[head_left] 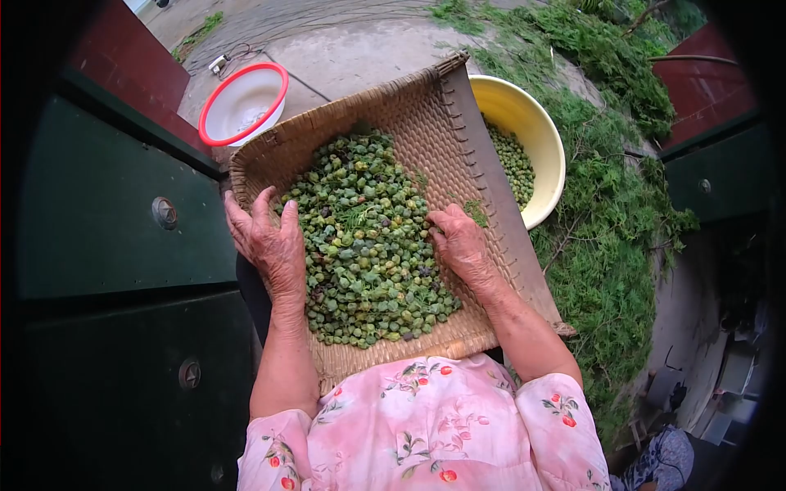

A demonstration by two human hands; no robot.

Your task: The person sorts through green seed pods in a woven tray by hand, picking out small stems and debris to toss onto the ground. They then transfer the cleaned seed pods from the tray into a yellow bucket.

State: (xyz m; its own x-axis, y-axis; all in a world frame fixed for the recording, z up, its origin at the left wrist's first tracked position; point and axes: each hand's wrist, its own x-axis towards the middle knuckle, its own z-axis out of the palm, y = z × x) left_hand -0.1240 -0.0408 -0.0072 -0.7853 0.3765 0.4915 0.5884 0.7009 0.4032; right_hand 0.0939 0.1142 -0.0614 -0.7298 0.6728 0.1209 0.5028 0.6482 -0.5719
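Note:
A woven basket tray (417, 123) rests on the person's lap, tilted, with a heap of small green seed pods (360, 237) and a few leafy sprigs in it. My left hand (268, 239) is at the tray's left rim beside the heap, its fingers apart and pointing up. On the heap's right edge, my right hand (460, 241) has its fingers bent together against the pods; whatever lies between the fingertips is too small to name. Small green bits (475, 213) lie on the weave just above this hand.
A red-rimmed white basin (274, 105) stands beyond the tray's upper left. Behind its right side is a yellow tub (550, 155) holding more pods. Cut green branches (598, 286) cover the ground at right. Dark green door panels (115, 204) flank the left.

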